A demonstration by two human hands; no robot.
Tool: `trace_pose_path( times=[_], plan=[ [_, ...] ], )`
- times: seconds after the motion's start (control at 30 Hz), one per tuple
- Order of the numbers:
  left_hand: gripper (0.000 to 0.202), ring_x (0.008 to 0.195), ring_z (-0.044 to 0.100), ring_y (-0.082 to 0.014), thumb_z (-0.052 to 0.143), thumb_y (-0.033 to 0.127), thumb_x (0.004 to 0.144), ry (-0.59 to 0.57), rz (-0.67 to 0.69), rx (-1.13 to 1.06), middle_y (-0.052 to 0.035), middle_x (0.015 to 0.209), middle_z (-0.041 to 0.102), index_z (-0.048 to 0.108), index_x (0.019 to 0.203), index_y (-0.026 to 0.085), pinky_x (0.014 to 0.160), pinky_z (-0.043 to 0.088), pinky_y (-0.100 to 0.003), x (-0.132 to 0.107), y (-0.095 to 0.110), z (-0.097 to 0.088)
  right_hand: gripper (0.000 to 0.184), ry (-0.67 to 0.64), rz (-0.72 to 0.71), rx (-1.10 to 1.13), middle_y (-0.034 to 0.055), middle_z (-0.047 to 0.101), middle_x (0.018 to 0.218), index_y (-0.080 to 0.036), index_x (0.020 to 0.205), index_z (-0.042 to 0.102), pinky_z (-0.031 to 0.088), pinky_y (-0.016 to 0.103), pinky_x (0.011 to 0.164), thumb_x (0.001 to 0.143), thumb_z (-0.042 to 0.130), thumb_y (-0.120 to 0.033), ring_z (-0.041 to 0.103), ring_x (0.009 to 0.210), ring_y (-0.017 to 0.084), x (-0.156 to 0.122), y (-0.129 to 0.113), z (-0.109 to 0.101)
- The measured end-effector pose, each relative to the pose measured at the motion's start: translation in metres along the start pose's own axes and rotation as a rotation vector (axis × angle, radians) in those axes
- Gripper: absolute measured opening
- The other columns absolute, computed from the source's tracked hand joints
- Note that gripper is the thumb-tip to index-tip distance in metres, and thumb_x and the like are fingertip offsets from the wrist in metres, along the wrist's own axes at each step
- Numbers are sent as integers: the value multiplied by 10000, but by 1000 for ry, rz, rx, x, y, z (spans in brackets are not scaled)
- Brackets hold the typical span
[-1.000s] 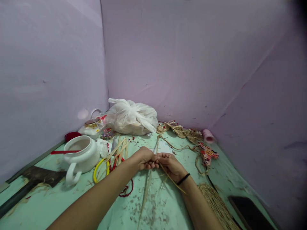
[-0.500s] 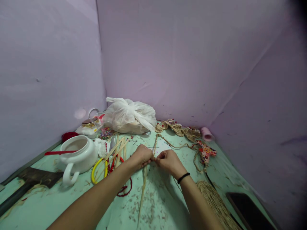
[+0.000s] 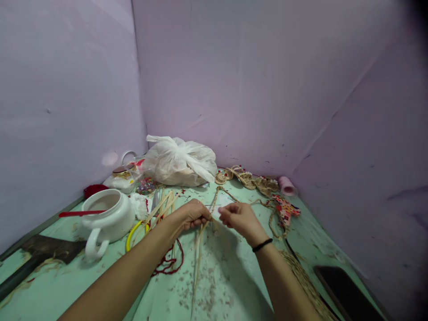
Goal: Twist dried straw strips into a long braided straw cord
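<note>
My left hand [image 3: 191, 214] is closed in a pinch on a thin braid of straw [image 3: 214, 200] that runs away from me toward the far wall. Loose pale straw strands [image 3: 198, 263] hang from that pinch down toward me over the green table [image 3: 230, 285]. My right hand [image 3: 239, 217], with a black band at the wrist, is closed just right of the left, fingers curled on a straw strand at the same spot. The two hands sit a little apart.
A white pot [image 3: 107, 218] with a red stick stands at left, beside flat straw strips [image 3: 163, 205] and a yellow ring [image 3: 133, 232]. A white plastic bag [image 3: 180, 161], woven straw pieces [image 3: 254, 180] and a pink spool [image 3: 286, 185] line the back. A straw coil [image 3: 301, 281] and a dark phone [image 3: 344, 294] lie at right.
Both hands moved slightly away from me and drew a little apart. The right hand has turned, and the strand that stuck out under its wrist is no longer seen.
</note>
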State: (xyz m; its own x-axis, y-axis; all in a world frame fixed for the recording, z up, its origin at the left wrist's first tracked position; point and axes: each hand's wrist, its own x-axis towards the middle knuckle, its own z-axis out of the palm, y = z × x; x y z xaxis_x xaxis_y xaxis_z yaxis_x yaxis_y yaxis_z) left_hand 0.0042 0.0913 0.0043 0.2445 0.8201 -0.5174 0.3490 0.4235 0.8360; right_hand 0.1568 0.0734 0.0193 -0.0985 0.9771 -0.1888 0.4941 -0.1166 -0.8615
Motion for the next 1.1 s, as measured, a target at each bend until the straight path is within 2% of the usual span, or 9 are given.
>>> trace_pose_path(
  times=[0.07,0.2,0.3,0.5,0.6,0.73,0.87,1.0,1.1],
  plan=[
    [181,287,273,-31,581,236,519,-31,7,-8,45,359,382,457,434,135,317,129,-177,-1,1,-1,122,55,123,241,29,585,569,-126,614,560,401,206,493,672,530,-229,494,472,89,2,0,-1],
    [104,283,269,-37,526,192,514,-33,54,-24,42,362,385,471,446,135,311,127,-182,-2,1,3,95,-214,195,498,6,535,509,-136,592,514,408,210,484,678,475,-147,482,444,86,2,4,12],
    [89,292,277,-39,531,176,500,-9,61,9,41,353,384,474,448,133,320,137,-180,-1,-1,5,136,-264,146,497,-13,485,443,-138,533,483,352,186,420,669,477,-141,422,393,68,2,9,20],
    [32,284,265,-47,468,133,477,-1,86,15,43,339,372,459,447,142,322,138,-191,-1,-1,8,107,-271,172,488,-18,490,456,-133,569,502,332,172,413,671,502,-163,435,410,62,-1,3,22],
    [38,289,255,-46,450,118,471,-10,119,52,47,343,365,457,439,137,332,135,-196,-3,2,10,119,-230,94,360,-52,414,383,-124,531,500,186,167,354,648,487,-117,293,342,31,3,6,22],
    [67,339,268,-47,445,80,465,33,156,175,53,351,346,445,419,129,368,164,-199,-5,4,14,135,-233,10,195,-29,486,406,-112,501,529,213,177,391,595,452,-54,331,378,37,11,17,21],
    [88,377,294,-57,431,51,460,93,182,275,49,353,344,466,418,120,400,204,-200,-4,5,16,132,-175,62,159,-32,464,373,-122,459,522,186,191,380,567,461,-77,300,357,39,14,24,21],
    [79,362,301,-72,457,84,480,102,111,383,36,345,373,516,442,120,397,223,-212,-9,8,9,69,-146,153,286,-35,475,388,-138,482,503,115,202,348,541,474,-118,253,319,34,11,24,25],
    [67,398,384,-107,507,136,494,152,79,573,-2,394,454,569,476,119,422,276,-227,-18,14,4,33,-160,195,383,-31,487,402,-140,495,490,87,203,341,527,485,-138,227,304,26,9,22,26]
  ],
)
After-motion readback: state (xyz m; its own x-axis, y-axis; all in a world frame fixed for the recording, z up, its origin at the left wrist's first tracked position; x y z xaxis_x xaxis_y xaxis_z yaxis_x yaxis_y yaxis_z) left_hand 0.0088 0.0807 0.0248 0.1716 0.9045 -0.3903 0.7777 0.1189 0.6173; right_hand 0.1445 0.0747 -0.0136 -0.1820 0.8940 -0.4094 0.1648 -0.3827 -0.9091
